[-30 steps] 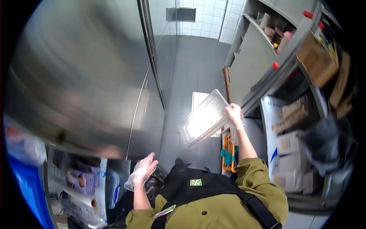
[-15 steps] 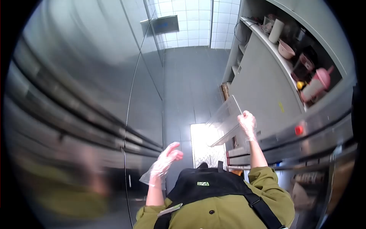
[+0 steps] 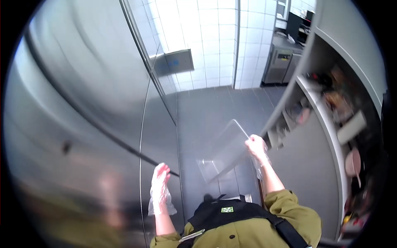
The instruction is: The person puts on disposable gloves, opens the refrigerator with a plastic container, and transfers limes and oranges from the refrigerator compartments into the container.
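My right hand, in a thin clear glove, is closed on the upper right rim of a clear plastic container. The container hangs tilted above the grey floor, ahead of my body. At the left, my gloved left hand is raised beside the steel cabinet front. Its fingers are loosely bent, and nothing shows in them. Whether it touches the steel I cannot tell.
On the right, an open shelf carries a white roll and a pink bowl above a grey cabinet door. Ahead are a tiled wall and a steel counter unit. Grey floor runs between.
I have moved forward along the aisle, and the far counter has come into view. The container stays in my right hand and has shifted left. My left hand has moved left, its fingers more bent.
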Action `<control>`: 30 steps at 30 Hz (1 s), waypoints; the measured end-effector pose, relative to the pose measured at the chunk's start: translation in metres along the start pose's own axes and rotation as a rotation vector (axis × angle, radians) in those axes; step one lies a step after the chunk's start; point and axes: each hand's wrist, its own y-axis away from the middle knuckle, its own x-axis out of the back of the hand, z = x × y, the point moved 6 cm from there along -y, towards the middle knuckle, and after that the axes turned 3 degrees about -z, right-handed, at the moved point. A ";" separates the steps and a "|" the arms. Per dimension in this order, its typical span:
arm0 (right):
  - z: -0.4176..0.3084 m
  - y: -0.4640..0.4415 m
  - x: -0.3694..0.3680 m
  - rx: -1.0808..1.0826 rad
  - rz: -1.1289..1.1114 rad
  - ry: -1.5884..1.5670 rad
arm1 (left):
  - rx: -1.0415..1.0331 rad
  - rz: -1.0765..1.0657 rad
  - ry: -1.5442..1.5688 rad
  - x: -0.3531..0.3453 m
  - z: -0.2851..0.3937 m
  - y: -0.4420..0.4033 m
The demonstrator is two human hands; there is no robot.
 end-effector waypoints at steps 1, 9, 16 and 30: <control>0.000 -0.038 0.004 0.026 0.035 -0.078 | -0.048 -0.029 -0.035 -0.025 0.015 -0.047; -0.104 -0.285 0.009 0.078 0.233 -0.047 | -0.267 -0.105 -0.013 -0.252 0.074 -0.339; -0.241 -0.492 -0.069 0.350 0.010 0.089 | -0.514 0.411 -0.266 -0.166 0.178 -0.484; -0.385 -0.749 -0.169 0.777 -0.363 -0.090 | -0.984 1.253 0.178 -0.129 0.235 -0.646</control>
